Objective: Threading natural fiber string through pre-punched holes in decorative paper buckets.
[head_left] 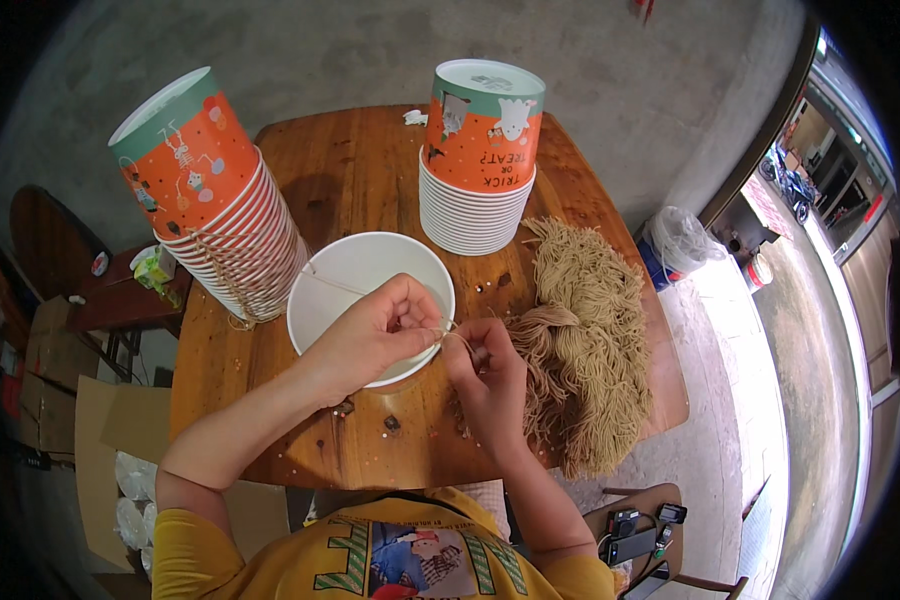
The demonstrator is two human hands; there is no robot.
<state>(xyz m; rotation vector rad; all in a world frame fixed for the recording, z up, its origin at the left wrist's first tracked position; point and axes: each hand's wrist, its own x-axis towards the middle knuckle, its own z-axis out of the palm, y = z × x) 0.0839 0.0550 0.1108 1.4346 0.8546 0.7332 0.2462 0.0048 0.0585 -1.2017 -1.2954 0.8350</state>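
A white paper bucket (370, 250) stands in front of me, its open mouth facing up. A thin tan cord (335, 283) comes from its far left rim and crosses the mouth to my hands. At the near right rim my left hand (395, 325) pinches the cord between thumb and fingers. Close beside it, my right hand (487, 375) pinches the cord too, just outside the rim. Whether there is a knot between my fingertips is too small to tell. To the right of my right hand lies a thick bundle of tan cords (605, 350).
Upside-down stacks of orange and green printed buckets stand at left (195, 165) and far right (485, 130). Several cord loops (255, 270) hang on the left stack's rims. Everything rests on a wooden table (340, 160). A cardboard box (130, 420) sits at lower left.
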